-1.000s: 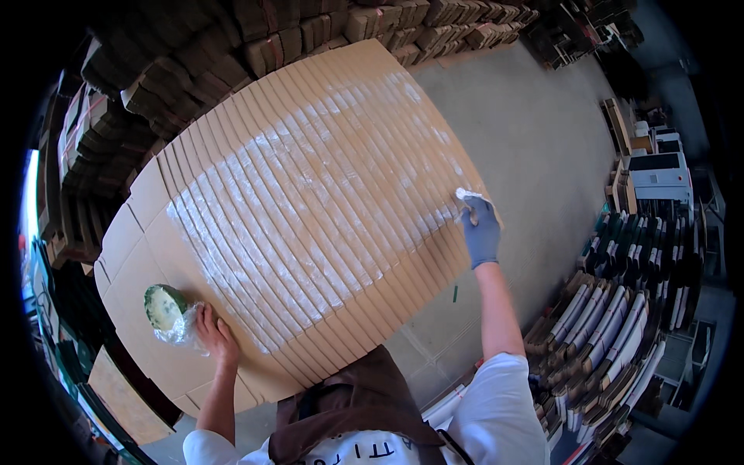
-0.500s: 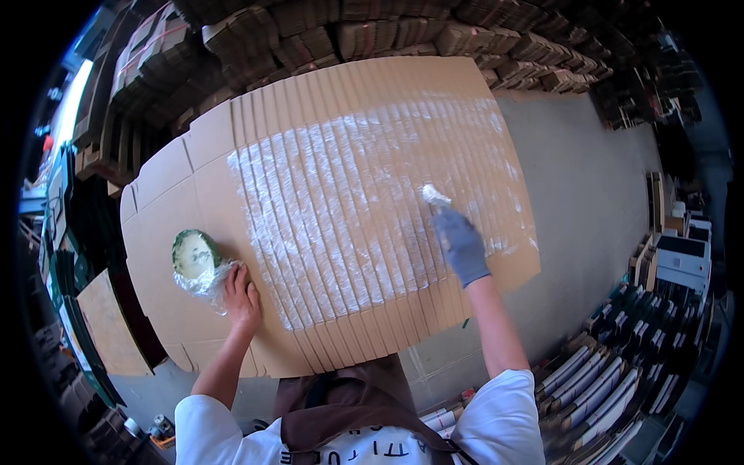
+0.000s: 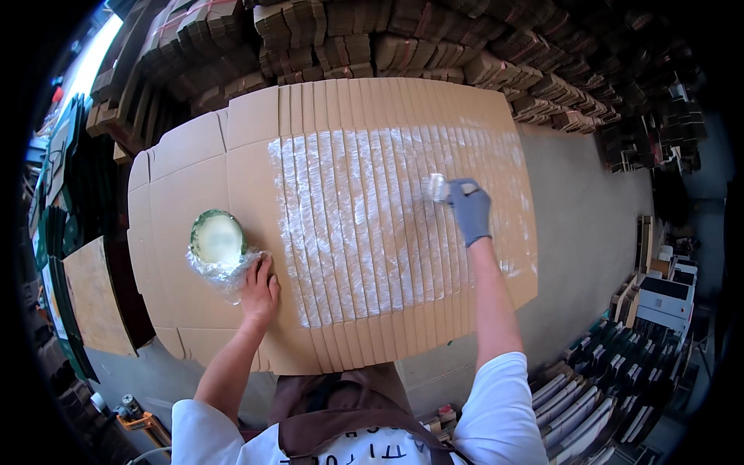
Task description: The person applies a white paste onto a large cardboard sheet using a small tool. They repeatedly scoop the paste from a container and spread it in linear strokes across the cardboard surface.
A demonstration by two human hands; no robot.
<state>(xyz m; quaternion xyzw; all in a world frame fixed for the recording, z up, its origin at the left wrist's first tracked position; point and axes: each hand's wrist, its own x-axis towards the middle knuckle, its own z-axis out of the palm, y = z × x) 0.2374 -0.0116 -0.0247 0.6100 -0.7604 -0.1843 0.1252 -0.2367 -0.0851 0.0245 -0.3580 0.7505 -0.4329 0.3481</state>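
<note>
In my gloved right hand [image 3: 470, 211] is a brush [image 3: 438, 187] with a pale, wet-looking head, closed in the fingers. Its head is over the ridged middle of the cardboard sheets [image 3: 353, 341], which overlap in narrow steps. A whitish, glossy paste [image 3: 349, 225] is smeared across those steps, thinner toward the right. My bare left hand [image 3: 260, 293] lies on the cardboard, fingers stretched out, the tips at crumpled clear plastic film [image 3: 225, 275]. Beside it stands a round green-rimmed tub [image 3: 217, 239] of creamy white paste, with the film around its near side.
Bundled cardboard stacks [image 3: 349, 50] line the far side. A wooden board [image 3: 101, 294] stands at the left, and an orange tool [image 3: 143, 422] lies lower left. Rows of upright boards [image 3: 581, 403] and a white machine [image 3: 665, 302] are at the right. Grey floor [image 3: 577, 201] shows beyond the cardboard's right edge.
My right hand has moved slightly farther away and turned, so the brush points left instead of ahead. The view has shifted; my left hand still rests by the tub.
</note>
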